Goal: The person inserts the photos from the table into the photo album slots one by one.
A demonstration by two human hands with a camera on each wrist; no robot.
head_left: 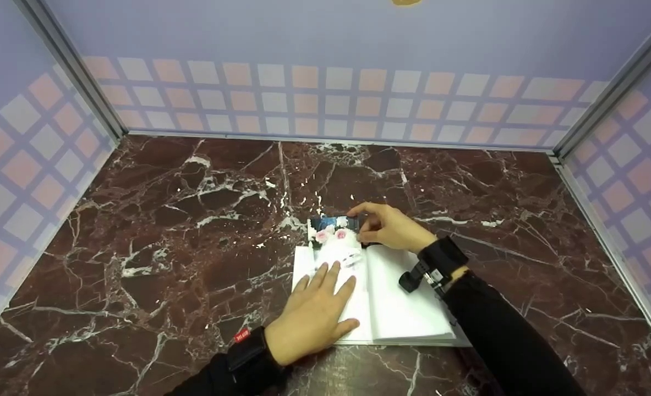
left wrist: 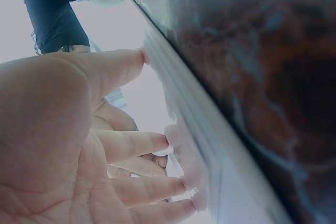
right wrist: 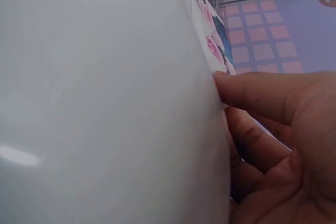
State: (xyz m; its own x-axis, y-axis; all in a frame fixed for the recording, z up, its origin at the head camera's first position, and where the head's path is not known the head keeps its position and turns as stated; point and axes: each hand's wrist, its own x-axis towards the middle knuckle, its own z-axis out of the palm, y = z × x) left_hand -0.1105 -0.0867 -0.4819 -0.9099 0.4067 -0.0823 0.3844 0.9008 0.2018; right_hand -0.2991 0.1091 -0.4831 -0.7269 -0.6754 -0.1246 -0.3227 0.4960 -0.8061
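A white book point(head_left: 408, 308) lies spread out on the marble table. Over the top of its left page, and past the page's upper edge, extends a sheet printed with pink roses point(head_left: 328, 236) and dark blue areas. My left hand point(head_left: 311, 316) rests on the left page, fingers straight and spread, with the fingertips at the lower part of the printed sheet. At the sheet's right edge, my right hand point(head_left: 395, 228) pinches it between thumb and curled fingers. The right wrist view shows the thumb point(right wrist: 257, 95) pressed at the edge of a white surface, with roses visible just beyond.
Dark red marble point(head_left: 193, 264) with white veins surrounds the book. Lilac panels point(head_left: 336, 33) with pink and white squares enclose the table at the back and both sides. A small red tag point(head_left: 241, 335) shows beside the left cuff.
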